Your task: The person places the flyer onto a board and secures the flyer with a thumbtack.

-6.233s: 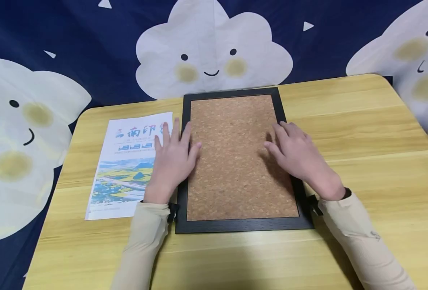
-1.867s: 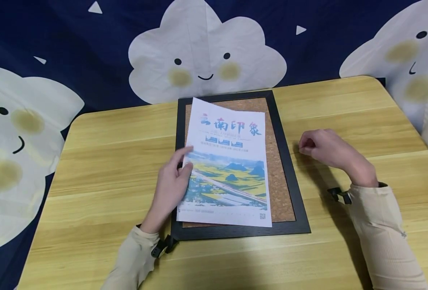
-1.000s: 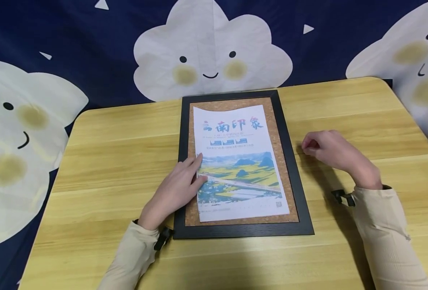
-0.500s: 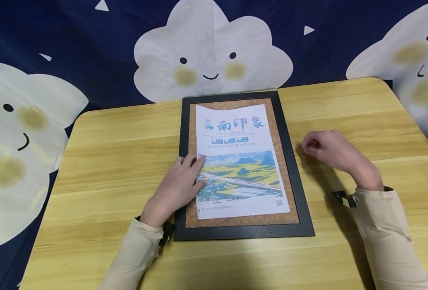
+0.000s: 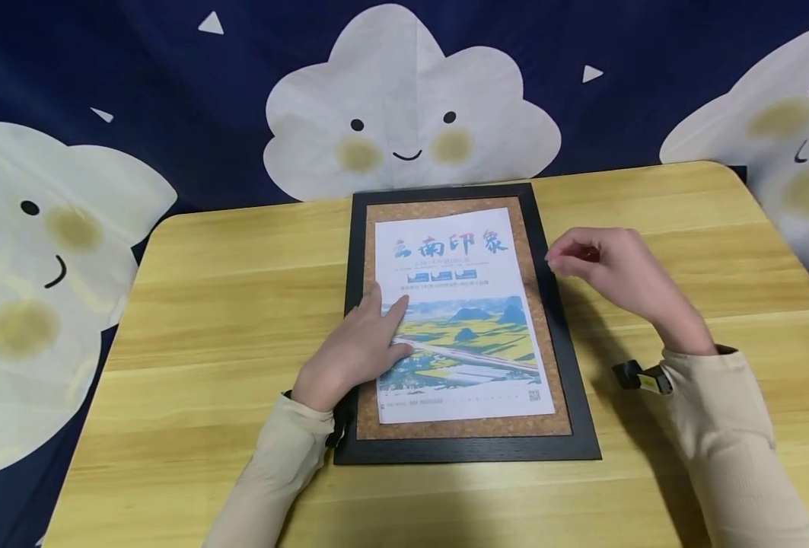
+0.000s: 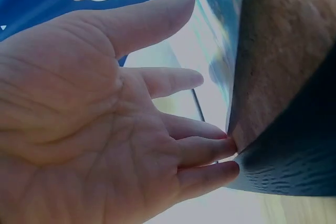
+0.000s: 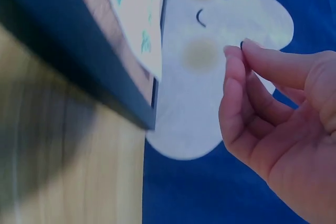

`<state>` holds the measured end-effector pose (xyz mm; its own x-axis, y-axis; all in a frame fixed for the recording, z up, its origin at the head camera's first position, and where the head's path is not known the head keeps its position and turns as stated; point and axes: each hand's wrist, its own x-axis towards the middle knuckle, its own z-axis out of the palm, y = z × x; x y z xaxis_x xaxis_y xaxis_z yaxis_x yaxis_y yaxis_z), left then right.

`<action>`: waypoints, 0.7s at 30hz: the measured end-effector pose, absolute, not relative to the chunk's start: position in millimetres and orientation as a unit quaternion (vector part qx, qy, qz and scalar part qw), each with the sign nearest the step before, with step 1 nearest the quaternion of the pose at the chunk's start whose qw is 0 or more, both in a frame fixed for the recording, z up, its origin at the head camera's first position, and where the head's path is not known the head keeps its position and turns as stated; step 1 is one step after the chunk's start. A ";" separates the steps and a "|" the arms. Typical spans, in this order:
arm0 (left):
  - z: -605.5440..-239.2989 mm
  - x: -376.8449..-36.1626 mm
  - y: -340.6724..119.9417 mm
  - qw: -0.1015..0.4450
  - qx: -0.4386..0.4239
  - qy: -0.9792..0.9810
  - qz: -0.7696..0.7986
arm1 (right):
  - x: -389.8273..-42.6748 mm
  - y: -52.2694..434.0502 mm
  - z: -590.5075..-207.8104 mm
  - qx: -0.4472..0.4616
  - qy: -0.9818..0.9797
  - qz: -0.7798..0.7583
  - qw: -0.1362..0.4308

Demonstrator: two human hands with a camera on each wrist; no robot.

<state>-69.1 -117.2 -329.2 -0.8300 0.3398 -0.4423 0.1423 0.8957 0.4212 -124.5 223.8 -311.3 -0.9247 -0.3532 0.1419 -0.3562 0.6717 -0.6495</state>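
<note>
Pressing down with our left hand, we are keeping the printed poster flat on the cork board of the black frame; the fingers are lying nearly straight on the sheet's left edge and gripping nothing. The frame is lying in the middle of the table, its far end near the table's far edge. Large Chinese characters are running across the poster's top, the last three reading 南印象; the smaller lines below them are too fine to read, and a landscape photo with a small QR code is filling the lower half.

Our right hand is hovering over the frame's right rail, fingers curled with thumb and forefinger tips together; we cannot tell whether anything is pinched there.

Compared with half a second ago, the poster is sitting squarer in the frame, and our right hand has moved in from the bare table towards the frame's right side.
</note>
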 end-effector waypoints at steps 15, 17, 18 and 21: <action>-335.9 -73.2 -113.8 0.257 0.147 0.940 0.169 | -174.0 172.7 -318.9 0.073 -0.836 0.537 -0.086; -336.5 -73.0 -113.0 0.258 0.146 0.941 0.164 | -180.4 168.5 -322.2 0.067 -0.831 0.543 -0.102; -336.9 -73.0 -112.7 0.257 0.146 0.942 0.161 | -183.3 166.8 -323.4 0.064 -0.829 0.544 -0.113; -336.0 -72.3 -111.4 0.251 0.148 0.945 0.151 | -192.2 162.4 -326.4 0.049 -0.834 0.529 -0.147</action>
